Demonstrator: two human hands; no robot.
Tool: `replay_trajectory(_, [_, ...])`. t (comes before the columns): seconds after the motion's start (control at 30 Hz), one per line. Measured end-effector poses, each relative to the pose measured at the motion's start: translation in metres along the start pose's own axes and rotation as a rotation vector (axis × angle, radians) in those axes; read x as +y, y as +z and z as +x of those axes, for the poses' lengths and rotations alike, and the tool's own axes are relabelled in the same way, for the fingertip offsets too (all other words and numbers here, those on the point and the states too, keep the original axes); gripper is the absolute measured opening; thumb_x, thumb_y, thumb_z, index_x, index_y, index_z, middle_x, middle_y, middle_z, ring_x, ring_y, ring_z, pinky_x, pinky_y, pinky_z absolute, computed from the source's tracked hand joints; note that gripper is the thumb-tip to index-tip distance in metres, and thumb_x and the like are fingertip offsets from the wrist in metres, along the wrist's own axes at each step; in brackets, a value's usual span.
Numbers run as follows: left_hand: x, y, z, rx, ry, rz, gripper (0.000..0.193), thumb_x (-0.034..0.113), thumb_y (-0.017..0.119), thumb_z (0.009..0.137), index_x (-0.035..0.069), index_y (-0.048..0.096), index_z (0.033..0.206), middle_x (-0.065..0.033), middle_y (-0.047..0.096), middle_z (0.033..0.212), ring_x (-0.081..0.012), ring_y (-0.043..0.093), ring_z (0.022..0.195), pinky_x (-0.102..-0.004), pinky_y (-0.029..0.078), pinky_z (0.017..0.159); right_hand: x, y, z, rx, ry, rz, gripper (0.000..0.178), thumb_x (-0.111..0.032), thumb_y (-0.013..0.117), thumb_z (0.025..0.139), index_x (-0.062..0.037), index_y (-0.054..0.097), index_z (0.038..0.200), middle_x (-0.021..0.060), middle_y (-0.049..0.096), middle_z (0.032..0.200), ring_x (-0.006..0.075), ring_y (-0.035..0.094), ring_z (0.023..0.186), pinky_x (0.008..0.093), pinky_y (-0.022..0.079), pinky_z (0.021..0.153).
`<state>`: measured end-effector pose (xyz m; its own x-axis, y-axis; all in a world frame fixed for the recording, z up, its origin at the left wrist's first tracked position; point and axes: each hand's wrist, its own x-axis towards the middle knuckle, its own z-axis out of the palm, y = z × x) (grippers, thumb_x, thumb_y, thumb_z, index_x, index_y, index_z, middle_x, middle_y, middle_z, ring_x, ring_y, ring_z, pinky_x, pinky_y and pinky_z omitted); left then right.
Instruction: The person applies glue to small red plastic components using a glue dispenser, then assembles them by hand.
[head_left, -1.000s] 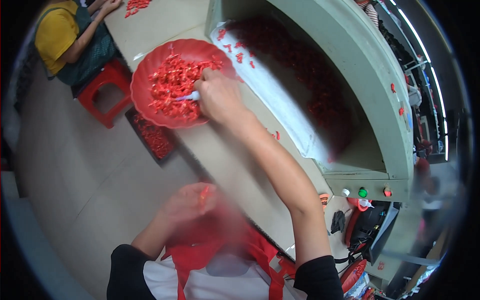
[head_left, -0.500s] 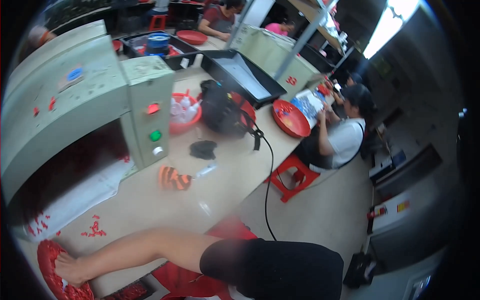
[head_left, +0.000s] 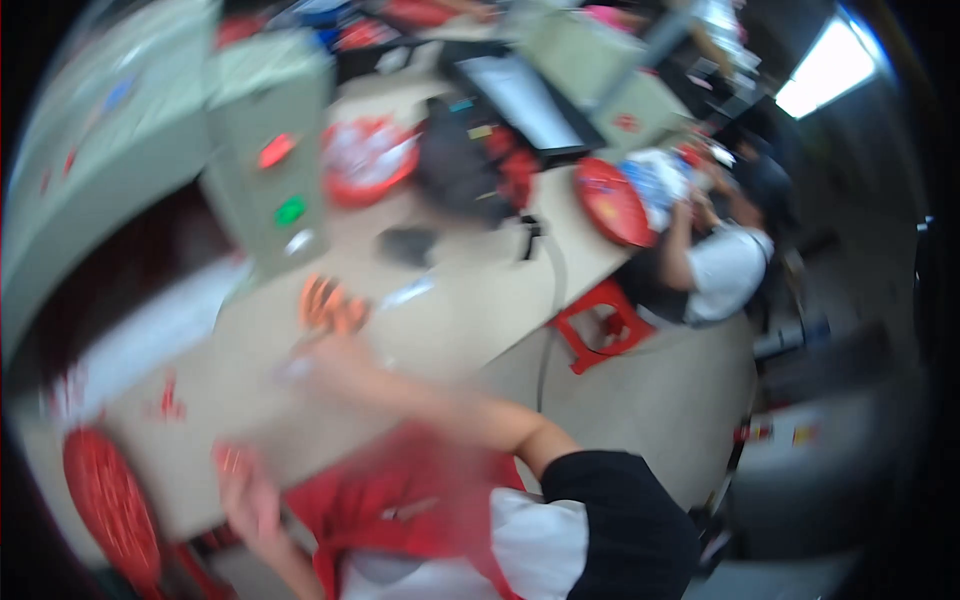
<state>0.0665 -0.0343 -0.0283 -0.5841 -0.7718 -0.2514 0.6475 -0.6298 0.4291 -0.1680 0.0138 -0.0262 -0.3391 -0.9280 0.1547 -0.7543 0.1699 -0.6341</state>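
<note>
My left hand is raised at the table's near edge, beside the red basin. Its fingers look closed, with something red at the tips, too blurred to name. Over the tabletop, my right hand is smeared by motion just below an orange-and-black striped thing. A pale spot shows near its fingertips, and whether it holds anything cannot be made out. Small red pieces lie between the basin and the pale green machine.
The machine has a dark opening with a white sheet. Beyond stand a red bowl of whitish things, a black bag and a black tray. At right, a person works by a red basin and red stool.
My right hand has left the red basin and swung across the table to the striped thing. My left hand has come into view. The whole view has shifted and blurred.
</note>
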Motion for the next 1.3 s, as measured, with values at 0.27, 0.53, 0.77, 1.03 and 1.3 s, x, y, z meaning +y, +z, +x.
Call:
replay_trajectory(0.27, [-0.070, 0.075, 0.042, -0.156, -0.282, -0.173, 0.033, 0.002, 0.048, 0.088, -0.001, 0.044, 0.120, -0.0180, 0.052, 0.109, -0.0292, 0.056, 0.102, -0.0300, 0.052, 0.084, 0.030, -0.090, -0.046, 0.199, 0.102, 0.507, 0.038, 0.012, 0.051, 0.075, -0.0033, 0.040, 0.108, 0.0047, 0.050, 0.087, 0.0121, 0.053, 0.076, 0.0257, 0.047, 0.071])
replay_trajectory(0.53, [-0.081, 0.096, 0.036, -0.096, -0.207, 0.003, 0.028, 0.005, 0.050, 0.088, -0.001, 0.048, 0.116, -0.0180, 0.056, 0.104, -0.0278, 0.060, 0.097, -0.0292, 0.055, 0.080, 0.008, -0.106, -0.071, 0.427, -0.030, 0.716, 0.035, 0.000, 0.064, 0.060, 0.0022, 0.052, 0.093, 0.0098, 0.060, 0.083, 0.0129, 0.056, 0.067, 0.0240, 0.046, 0.060])
replay_trajectory(0.77, [-0.084, 0.110, 0.030, -0.039, -0.095, 0.350, 0.027, 0.005, 0.052, 0.087, -0.001, 0.051, 0.113, -0.0142, 0.059, 0.099, -0.0260, 0.061, 0.094, -0.0276, 0.055, 0.076, 0.005, -0.108, -0.068, 0.414, -0.405, 0.411, 0.031, -0.017, 0.064, 0.073, 0.0034, 0.051, 0.093, 0.0091, 0.053, 0.068, 0.0123, 0.045, 0.050, 0.0230, 0.037, 0.049])
replay_trajectory(1.03, [-0.086, 0.112, 0.030, -0.038, -0.071, 0.333, 0.029, 0.004, 0.052, 0.087, 0.000, 0.049, 0.115, -0.0129, 0.059, 0.098, -0.0274, 0.060, 0.097, -0.0282, 0.054, 0.078, 0.000, -0.103, -0.059, 0.442, -0.448, 0.415, 0.031, -0.005, 0.068, 0.064, 0.0019, 0.053, 0.090, 0.0087, 0.059, 0.068, 0.0169, 0.052, 0.045, 0.0254, 0.042, 0.042])
replay_trajectory(1.3, [-0.079, 0.105, 0.027, -0.086, -0.139, 0.338, 0.028, 0.006, 0.052, 0.087, 0.001, 0.049, 0.115, -0.0058, 0.056, 0.101, -0.0268, 0.057, 0.102, -0.0387, 0.044, 0.091, -0.006, -0.100, -0.056, 0.424, -0.426, 0.431, 0.032, -0.004, 0.069, 0.062, 0.0005, 0.056, 0.090, 0.0079, 0.059, 0.066, 0.0180, 0.054, 0.047, 0.0255, 0.044, 0.044])
